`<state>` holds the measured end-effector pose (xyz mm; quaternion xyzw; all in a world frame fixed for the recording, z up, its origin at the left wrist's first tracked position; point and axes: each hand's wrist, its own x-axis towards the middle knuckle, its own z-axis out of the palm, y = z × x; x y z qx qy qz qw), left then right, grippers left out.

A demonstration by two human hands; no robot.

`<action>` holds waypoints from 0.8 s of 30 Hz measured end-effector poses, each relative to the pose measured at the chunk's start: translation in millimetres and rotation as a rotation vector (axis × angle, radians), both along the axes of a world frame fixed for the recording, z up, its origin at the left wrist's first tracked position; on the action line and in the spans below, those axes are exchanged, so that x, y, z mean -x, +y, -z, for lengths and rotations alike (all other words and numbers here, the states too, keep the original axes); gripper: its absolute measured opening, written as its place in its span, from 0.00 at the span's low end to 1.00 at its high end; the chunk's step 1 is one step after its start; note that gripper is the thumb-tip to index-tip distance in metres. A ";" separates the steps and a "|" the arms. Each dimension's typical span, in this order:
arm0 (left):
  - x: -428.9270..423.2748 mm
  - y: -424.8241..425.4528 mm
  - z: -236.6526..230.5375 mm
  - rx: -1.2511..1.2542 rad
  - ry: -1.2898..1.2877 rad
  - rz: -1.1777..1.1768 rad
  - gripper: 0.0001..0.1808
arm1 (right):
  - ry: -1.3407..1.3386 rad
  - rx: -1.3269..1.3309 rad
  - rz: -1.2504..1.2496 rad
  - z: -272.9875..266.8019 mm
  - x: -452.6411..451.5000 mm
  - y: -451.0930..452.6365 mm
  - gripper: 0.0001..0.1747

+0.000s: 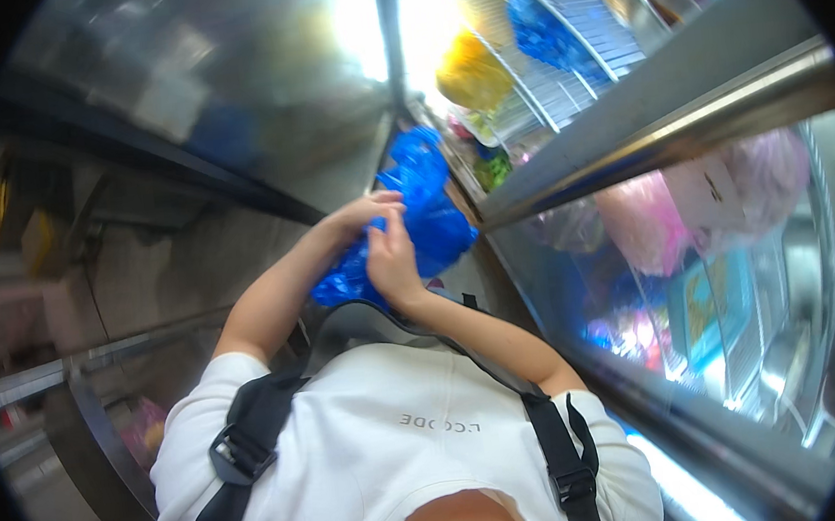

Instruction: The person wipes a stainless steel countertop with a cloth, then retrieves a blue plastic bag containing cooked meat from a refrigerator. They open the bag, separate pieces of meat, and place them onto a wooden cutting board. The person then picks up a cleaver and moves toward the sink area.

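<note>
A crinkled blue plastic bag (432, 221) is held in front of my chest, in the upper middle of the head view. My left hand (375, 208) grips its gathered plastic from the left. My right hand (395, 262) lies just below, its fingers closed on the same bag and its thumb near the left fingers. Blue plastic shows on both sides of the hands, and a bunched part stands up beyond them. What the bag contains is hidden.
At the right stands a metal-framed refrigerated cabinet. Its wire shelf (584, 67) bears a yellow bag (474, 70) and another blue bag (546, 26). Lower are pink bags (644, 223) and a light-blue tray (701, 308). A large glossy panel with a dark edge (228, 173) spans the upper left.
</note>
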<state>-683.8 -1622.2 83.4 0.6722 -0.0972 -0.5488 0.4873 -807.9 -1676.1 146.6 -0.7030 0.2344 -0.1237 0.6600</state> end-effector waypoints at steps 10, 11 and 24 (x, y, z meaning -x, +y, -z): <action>90.8 66.8 47.8 0.168 0.317 -0.145 0.23 | 0.141 -0.014 -0.135 25.2 52.8 55.9 0.18; 99.4 75.5 45.2 0.188 0.253 -0.147 0.22 | 0.207 -0.063 -0.140 22.3 57.9 61.5 0.18; 49.5 170.9 -17.1 0.630 0.263 -0.613 0.16 | -0.010 -0.419 -0.255 -60.2 3.9 136.0 0.09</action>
